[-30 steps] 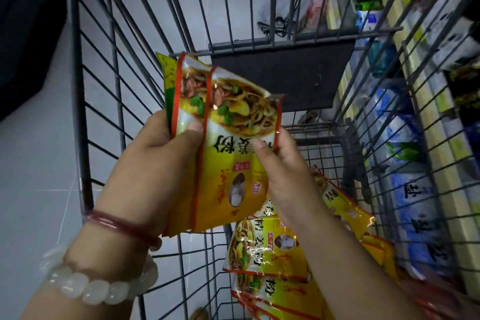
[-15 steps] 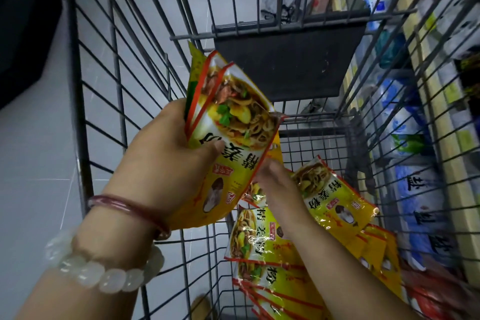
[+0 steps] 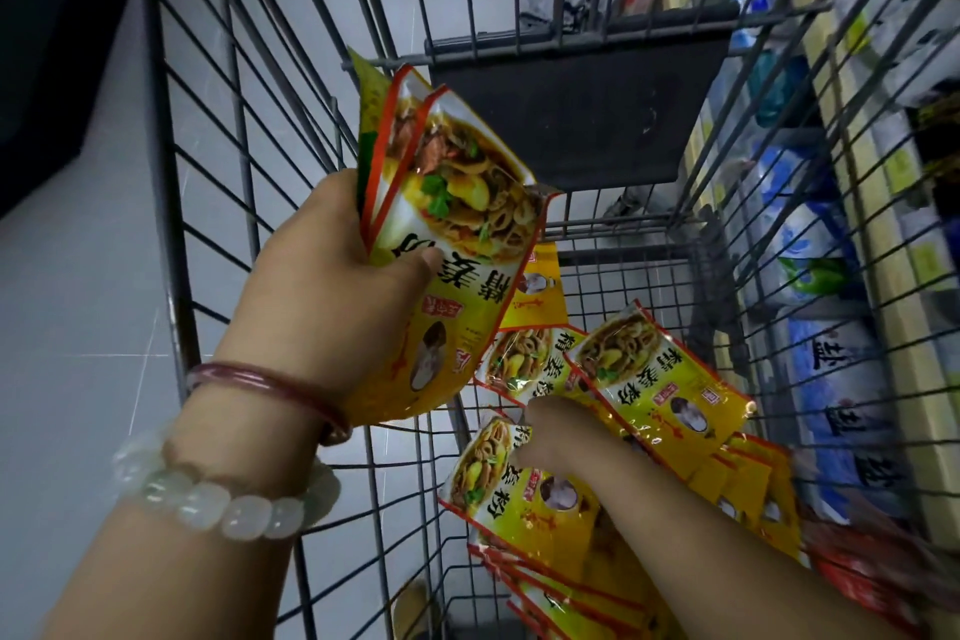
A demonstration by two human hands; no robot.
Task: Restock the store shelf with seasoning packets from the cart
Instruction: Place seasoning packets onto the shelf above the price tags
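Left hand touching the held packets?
Touching. Head view: left hand grips the held packets, thumb pressed across the front one.

We observe glossy plastic-film seasoning packets point(image 3: 457, 224), a grey metal wire cart point(image 3: 208, 172) with a matt dark panel point(image 3: 571, 109), smooth translucent beads point(image 3: 218, 504), and a smooth tiled floor point(image 3: 78, 301).

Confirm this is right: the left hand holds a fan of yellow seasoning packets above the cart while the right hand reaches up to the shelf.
Not quite. In the head view the right hand reaches down among the loose packets in the cart, not up to the shelf. The left hand does hold yellow seasoning packets.
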